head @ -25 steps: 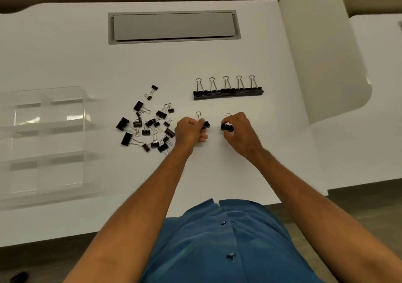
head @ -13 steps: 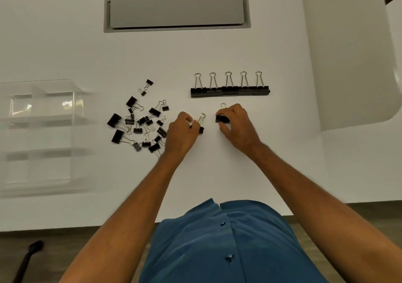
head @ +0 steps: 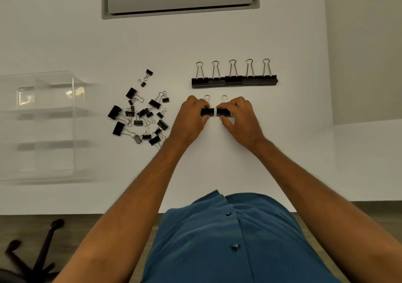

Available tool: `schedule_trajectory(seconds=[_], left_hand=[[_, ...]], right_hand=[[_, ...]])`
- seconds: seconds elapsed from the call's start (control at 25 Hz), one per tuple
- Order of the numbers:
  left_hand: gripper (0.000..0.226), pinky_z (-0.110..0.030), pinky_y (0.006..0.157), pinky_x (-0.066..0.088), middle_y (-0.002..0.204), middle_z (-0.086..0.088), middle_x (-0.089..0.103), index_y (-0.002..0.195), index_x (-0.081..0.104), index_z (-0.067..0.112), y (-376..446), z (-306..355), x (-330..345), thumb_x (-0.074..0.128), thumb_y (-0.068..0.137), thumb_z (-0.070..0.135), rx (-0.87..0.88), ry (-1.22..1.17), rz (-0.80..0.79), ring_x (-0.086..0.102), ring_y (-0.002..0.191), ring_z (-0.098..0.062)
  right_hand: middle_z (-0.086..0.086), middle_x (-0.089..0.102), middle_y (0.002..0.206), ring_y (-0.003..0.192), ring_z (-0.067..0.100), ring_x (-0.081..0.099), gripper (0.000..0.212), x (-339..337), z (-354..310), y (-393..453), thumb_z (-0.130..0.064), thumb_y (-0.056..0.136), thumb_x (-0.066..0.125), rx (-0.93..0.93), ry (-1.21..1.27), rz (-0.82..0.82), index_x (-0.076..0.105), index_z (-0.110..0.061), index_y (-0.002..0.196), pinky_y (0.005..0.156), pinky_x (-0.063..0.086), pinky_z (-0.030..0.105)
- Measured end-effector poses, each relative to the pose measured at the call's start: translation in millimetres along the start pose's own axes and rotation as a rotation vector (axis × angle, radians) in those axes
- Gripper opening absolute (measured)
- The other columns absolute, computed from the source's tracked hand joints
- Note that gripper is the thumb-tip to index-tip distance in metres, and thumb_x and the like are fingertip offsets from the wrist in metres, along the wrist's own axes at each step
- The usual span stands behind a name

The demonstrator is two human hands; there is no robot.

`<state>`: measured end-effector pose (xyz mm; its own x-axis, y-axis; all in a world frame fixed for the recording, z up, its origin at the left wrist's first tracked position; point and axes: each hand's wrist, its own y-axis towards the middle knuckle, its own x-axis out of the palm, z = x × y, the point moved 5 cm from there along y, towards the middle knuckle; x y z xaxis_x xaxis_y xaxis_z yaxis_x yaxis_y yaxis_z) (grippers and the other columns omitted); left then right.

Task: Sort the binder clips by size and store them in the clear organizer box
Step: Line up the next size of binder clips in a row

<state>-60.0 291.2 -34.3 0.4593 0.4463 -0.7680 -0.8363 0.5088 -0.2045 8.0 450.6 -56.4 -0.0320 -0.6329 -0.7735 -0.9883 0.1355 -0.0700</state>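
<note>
Flanking both hands [head: 191,115] [head: 239,114]: loose clips [head: 139,113] (left), organizer box [head: 71,100] beyond.

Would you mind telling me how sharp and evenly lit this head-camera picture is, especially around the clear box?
Head view: the clear plastic organizer box is smeared by blur, with bright glare on its walls; the row of large black binder clips and the two clips that the left hand and right hand hold are fairly sharp; soft even light, faint shadows; wide-angle bending at the white desk's edges.
</note>
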Motion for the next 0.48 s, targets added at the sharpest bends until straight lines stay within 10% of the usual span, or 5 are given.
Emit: schedule_trajectory(seconds=[0.48], left_hand=[[0.025,-0.026,0.084,0.040,0.104,-0.006,0.054,0.113,0.066,0.015,-1.2,-8.0,12.4,0.070,0.089,0.018,0.030,-0.061,0.093,0.047,0.098,-0.020]], right_hand=[[0.003,0.054,0.116,0.106,0.015,0.043,0.034,-0.4,-8.1,-0.4,-0.018,0.094,0.068,0.052,-0.007,-0.004,0.066,-0.023,0.128,0.088,0.036,0.021]])
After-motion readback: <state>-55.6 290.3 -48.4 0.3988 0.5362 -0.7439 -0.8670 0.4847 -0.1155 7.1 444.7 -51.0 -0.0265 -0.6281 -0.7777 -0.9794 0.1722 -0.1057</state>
